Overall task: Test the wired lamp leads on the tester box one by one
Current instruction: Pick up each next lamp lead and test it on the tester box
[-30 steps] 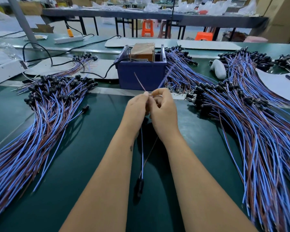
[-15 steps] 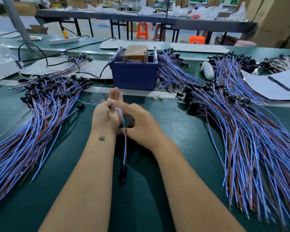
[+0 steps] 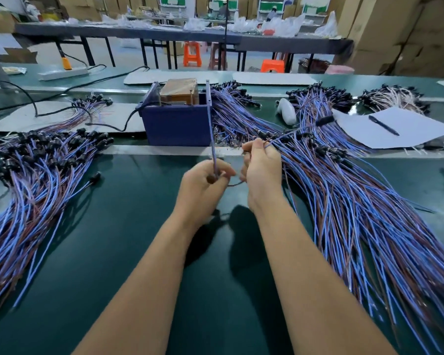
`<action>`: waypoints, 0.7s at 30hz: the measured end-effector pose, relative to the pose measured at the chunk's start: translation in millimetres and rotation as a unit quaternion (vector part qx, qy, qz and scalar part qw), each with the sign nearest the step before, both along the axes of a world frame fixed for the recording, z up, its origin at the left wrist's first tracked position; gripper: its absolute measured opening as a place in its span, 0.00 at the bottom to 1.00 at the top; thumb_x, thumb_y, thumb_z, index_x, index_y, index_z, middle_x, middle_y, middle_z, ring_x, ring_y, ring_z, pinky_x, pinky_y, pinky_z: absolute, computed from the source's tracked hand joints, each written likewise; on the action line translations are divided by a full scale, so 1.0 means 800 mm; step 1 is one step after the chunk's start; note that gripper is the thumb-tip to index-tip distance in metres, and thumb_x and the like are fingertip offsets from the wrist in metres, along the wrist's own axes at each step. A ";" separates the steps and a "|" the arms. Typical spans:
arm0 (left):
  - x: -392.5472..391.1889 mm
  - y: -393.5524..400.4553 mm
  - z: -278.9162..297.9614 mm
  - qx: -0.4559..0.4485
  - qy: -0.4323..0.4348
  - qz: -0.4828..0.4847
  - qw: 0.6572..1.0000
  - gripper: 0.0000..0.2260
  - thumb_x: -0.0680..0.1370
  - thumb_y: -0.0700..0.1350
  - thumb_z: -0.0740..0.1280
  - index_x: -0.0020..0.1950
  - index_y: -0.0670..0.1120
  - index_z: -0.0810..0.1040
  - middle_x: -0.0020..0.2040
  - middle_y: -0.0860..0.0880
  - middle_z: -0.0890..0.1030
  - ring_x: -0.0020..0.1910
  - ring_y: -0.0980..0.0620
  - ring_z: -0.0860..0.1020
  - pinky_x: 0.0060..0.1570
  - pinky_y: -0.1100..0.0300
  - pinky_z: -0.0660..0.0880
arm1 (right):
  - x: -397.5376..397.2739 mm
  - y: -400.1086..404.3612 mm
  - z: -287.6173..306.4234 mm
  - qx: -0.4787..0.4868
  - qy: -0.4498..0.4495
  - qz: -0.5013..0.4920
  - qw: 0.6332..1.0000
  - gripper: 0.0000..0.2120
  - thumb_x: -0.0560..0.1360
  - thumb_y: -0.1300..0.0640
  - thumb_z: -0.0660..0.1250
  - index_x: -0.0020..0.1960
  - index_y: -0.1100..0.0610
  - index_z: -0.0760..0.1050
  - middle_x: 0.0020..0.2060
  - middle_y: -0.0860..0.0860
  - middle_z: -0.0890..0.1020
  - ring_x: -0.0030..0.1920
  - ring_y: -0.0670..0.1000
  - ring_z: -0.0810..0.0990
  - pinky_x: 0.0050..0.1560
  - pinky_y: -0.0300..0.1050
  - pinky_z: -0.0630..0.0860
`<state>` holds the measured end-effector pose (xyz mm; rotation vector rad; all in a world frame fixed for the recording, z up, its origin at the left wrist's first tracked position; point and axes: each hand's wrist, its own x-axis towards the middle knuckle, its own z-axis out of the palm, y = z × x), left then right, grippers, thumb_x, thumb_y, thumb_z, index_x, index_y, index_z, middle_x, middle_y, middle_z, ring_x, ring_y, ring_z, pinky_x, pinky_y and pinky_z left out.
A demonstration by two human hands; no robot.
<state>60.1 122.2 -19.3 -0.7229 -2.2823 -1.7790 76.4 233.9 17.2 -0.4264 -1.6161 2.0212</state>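
Two hands over the green tabletop (image 3: 139, 252) — left hand (image 3: 205, 185) grips one upright lead (image 3: 212, 134); right hand (image 3: 260, 170) pinches another lead (image 3: 292, 131). One blue tester box (image 3: 176, 124) stands beyond — lead piles too many to count.

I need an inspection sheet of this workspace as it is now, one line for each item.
Surface: green bench top.
Job's things: blue tester box; lead piles left and right.
Clutter: paper sheet with pen.
Grippers: left hand grips one lead; right hand pinches another lead.
Cables: black cord into box; power strip.
Surroundings: orange stools, cardboard boxes.
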 end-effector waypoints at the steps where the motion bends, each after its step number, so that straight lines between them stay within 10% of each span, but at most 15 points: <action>1: 0.011 0.009 0.002 -0.018 0.039 -0.028 0.999 0.12 0.75 0.35 0.67 0.41 0.53 0.81 0.36 0.55 0.78 0.34 0.52 0.73 0.37 0.61 0.70 | 0.003 0.018 0.004 0.045 -0.036 -0.010 0.998 0.14 0.84 0.57 0.53 0.41 0.55 0.70 0.27 0.48 0.67 0.22 0.43 0.63 0.26 0.40 0.61; 8: 0.063 0.055 -0.004 -0.200 0.134 -0.279 0.930 0.22 0.71 0.34 0.74 0.63 0.49 0.81 0.59 0.49 0.83 0.63 0.50 0.76 0.65 0.60 0.70 | 0.035 0.130 0.045 0.450 -0.262 -0.054 0.852 0.11 0.79 0.54 0.59 0.42 0.58 0.72 0.33 0.54 0.73 0.37 0.57 0.70 0.36 0.47 0.63; 14: 0.057 0.042 -0.002 -0.151 0.059 -0.096 0.982 0.15 0.76 0.33 0.66 0.52 0.50 0.85 0.50 0.56 0.81 0.60 0.53 0.74 0.56 0.74 0.65 | 0.048 0.145 0.051 0.614 -0.370 -0.149 0.681 0.28 0.77 0.50 0.62 0.74 0.56 0.59 0.65 0.60 0.71 0.66 0.62 0.66 0.63 0.58 0.63; 21: 0.008 -0.025 0.010 -0.171 0.020 0.170 0.970 0.14 0.75 0.34 0.63 0.51 0.47 0.84 0.58 0.49 0.76 0.57 0.47 0.75 0.57 0.54 0.73 | 0.014 0.020 0.008 0.635 -0.225 -0.055 0.737 0.27 0.77 0.49 0.61 0.74 0.52 0.59 0.67 0.57 0.68 0.67 0.59 0.62 0.66 0.57 0.57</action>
